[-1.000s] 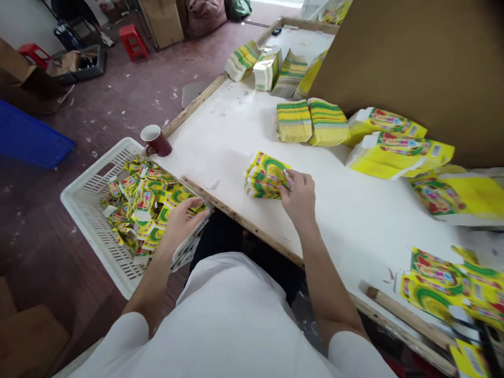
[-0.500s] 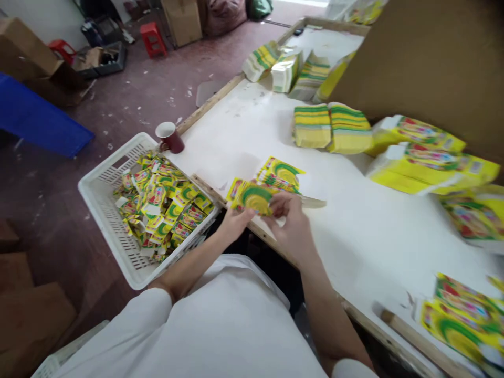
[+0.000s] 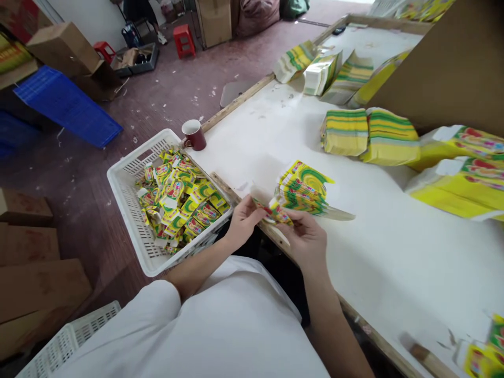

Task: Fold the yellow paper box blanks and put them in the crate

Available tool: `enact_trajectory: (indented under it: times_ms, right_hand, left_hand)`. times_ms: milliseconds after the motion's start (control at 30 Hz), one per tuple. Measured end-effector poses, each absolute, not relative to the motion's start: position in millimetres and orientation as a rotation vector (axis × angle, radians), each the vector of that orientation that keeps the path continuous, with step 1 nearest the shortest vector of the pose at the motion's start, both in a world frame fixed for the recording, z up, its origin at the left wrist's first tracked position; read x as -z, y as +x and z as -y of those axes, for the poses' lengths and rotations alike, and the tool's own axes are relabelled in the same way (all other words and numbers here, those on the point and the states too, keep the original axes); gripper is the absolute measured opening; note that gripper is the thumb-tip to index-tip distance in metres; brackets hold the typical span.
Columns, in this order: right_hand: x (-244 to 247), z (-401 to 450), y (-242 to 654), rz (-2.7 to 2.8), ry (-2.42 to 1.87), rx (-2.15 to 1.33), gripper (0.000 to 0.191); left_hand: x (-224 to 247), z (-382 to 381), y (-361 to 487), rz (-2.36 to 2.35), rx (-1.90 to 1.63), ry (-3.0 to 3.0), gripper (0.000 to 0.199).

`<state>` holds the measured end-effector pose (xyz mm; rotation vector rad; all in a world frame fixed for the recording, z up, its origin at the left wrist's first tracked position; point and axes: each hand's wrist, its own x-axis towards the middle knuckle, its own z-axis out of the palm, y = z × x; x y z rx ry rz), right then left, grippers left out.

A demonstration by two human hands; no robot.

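Note:
Between my two hands is a small yellow-green printed carton [image 3: 280,214], partly folded and held just over the table's front edge. My left hand [image 3: 244,222] pinches its left end with thumb and fingers. On the right end, my right hand [image 3: 305,236] has its fingers closed around the carton. Just beyond them a fanned pile of flat printed cartons [image 3: 303,186] lies on the white table [image 3: 252,131]. Left of my hands stands a white plastic basket [image 3: 129,220] holding many small folded cartons [image 3: 181,202].
A maroon mug [image 3: 196,137] stands at the table edge by the basket. Bundled carton stacks [image 3: 346,134] sit farther back, near a large brown cardboard panel [image 3: 444,68]. A wooden stick [image 3: 427,357] lies at lower right. A red stool [image 3: 184,41] is on the floor.
The carton in my hands showed its flat broad face before; now it is turned and partly folded. My left hand has shifted its grip on the left end. The camera view has swung left.

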<state>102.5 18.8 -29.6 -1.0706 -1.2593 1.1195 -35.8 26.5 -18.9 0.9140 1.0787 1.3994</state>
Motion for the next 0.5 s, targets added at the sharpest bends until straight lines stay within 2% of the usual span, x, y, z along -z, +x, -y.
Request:
enact_trajectory:
  times_ms: [67,133,200,267,333,400,467,500]
  right_hand:
    - [28,-18,110,1.307,-1.093,-1.069,0.01]
    - [26,-17,119,1.389,-1.127,-0.936,0.007]
    - [25,-15,128,1.498,-1.166,-0.674,0.005]
    - [23,-11,135,1.671,-1.177,-0.387,0.012]
    - [21,-6,137,1.875,-1.115,-0.235,0.019]
    - [20,1,135,2.001,-1.063,-0.238,0.026]
    - [21,8,131,1.963,-1.102,-0.334,0.033]
    - [23,11,128,1.882,-1.138,-0.418,0.042]
  left_hand:
    - [21,-26,-47,-1.179,-1.355,0.966,0.049]
    - [15,-29,-65,-1.158,-1.236,1.08,0.048]
    - [2,-32,-84,-1.032,-1.121,1.251,0.066]
    - [-12,-33,-97,-0.964,-1.034,1.463,0.094]
    - [-19,-31,-100,-1.019,-0.869,1.7,0.111]
    - [-16,-24,-93,-1.113,-0.643,1.873,0.105]
    - [-6,-17,-83,-1.233,-0.545,1.929,0.085]
    - [-1,-13,-79,-1.305,-0.554,1.933,0.077]
